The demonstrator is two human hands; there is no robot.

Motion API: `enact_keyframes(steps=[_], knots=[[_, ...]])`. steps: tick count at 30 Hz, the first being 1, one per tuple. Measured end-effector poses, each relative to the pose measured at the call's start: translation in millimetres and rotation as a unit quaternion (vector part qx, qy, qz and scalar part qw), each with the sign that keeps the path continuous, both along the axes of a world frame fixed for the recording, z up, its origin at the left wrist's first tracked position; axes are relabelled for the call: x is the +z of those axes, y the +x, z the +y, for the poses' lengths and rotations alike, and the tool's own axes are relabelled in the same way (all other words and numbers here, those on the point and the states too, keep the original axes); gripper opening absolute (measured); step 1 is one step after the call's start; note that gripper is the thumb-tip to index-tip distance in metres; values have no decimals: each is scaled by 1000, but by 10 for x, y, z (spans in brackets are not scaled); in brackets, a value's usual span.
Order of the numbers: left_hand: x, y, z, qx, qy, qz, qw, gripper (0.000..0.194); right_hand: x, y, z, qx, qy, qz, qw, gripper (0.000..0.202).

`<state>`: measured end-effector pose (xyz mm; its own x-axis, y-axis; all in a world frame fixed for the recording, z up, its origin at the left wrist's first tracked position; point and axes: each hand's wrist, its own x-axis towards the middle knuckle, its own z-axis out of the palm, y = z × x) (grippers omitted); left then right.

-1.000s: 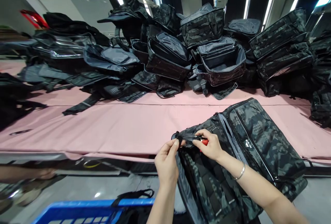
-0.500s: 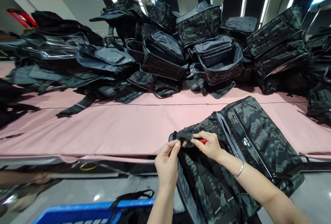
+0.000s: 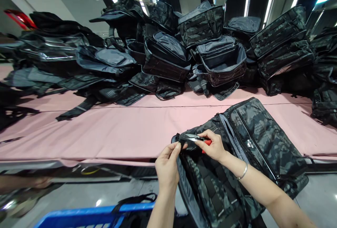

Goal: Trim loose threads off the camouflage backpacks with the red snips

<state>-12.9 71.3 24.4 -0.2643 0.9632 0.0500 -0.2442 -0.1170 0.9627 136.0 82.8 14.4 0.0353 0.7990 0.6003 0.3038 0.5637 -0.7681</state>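
Note:
A dark camouflage backpack (image 3: 259,129) with grey lining lies at an angle over the table's front edge, one compartment unzipped. At its left end, my left hand (image 3: 167,163) pinches a bit of the bag's black edge between thumb and fingers; exactly which part is hidden. My right hand (image 3: 214,147), with a silver bangle at the wrist, is closed around small red-handled scissors (image 3: 193,137). Their silver blades point left, just above my left fingertips and over the bag's dark fabric.
Several open camouflage bags (image 3: 165,59) are heaped along the back of the pink-covered table (image 3: 118,129). A blue plastic crate (image 3: 79,217) with black items stands below the front edge. At the far left, part of another person's arm (image 3: 23,183) shows, blurred.
The scissors' blades, mostly hidden before, now show fully above my left fingertips. My right hand has tilted slightly up, and my left hand has shifted a little left, still pinching.

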Motion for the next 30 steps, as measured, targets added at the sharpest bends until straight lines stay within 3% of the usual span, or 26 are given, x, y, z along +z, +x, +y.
enact_keyframes(steps=[3,7,10,14,19,25,30], knots=[[-11,-5,2,-4,13,29,999,29,-3,0,17,28,-11,-13,999,24],[-36,-11,51,-18,45,128,991,31,-2,48,92,-13,-60,121,991,26],[-13,19,152,-48,23,257,965,40,-22,105,162,-42,-93,202,974,29],[89,120,380,-51,-8,417,908,34,-69,132,214,-80,-108,198,971,32],[162,271,633,-49,-1,455,889,24,-68,127,217,-95,-101,187,973,32],[4,322,551,-13,34,428,903,23,-50,219,212,-135,-101,12,986,26],[-107,279,506,-5,26,410,912,27,15,338,214,-147,-109,-161,970,24]])
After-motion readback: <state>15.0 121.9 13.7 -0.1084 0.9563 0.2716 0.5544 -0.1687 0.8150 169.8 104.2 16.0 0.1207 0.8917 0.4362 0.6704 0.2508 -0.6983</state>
